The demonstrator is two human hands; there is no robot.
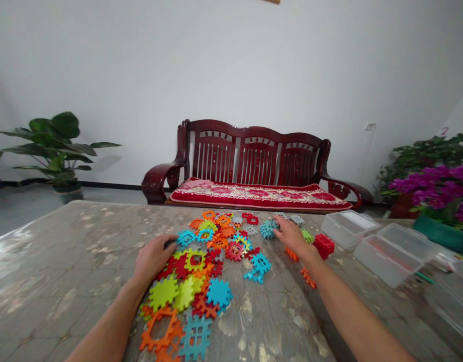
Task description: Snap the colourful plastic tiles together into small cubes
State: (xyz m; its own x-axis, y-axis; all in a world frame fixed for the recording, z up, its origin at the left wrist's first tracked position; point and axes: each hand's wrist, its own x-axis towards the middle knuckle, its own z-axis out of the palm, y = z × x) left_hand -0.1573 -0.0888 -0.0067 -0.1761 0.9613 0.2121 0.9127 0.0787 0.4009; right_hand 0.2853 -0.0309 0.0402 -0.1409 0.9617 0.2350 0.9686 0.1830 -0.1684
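Toothed plastic building tiles in orange, lime, red, blue and grey lie in a loose pile on the table. My left hand (156, 255) rests at the pile's left edge, fingers loosely curved with a gap at the thumb, beside a blue window tile (186, 238). My right hand (290, 235) is at the far right of the pile, its thumb and fingers against the right side of a rounded teal block (268, 229) built of such tiles. Part of that grip is hidden. A red block (323, 246) and a lime piece (307, 236) sit beside my right wrist.
Clear plastic boxes (382, 259) stand on the right of the patterned table (84, 266), near purple flowers (446, 191) in a teal planter. Orange tiles (307, 277) lie near my right forearm. A wooden bench (254, 151) with a red cushion is behind the table.
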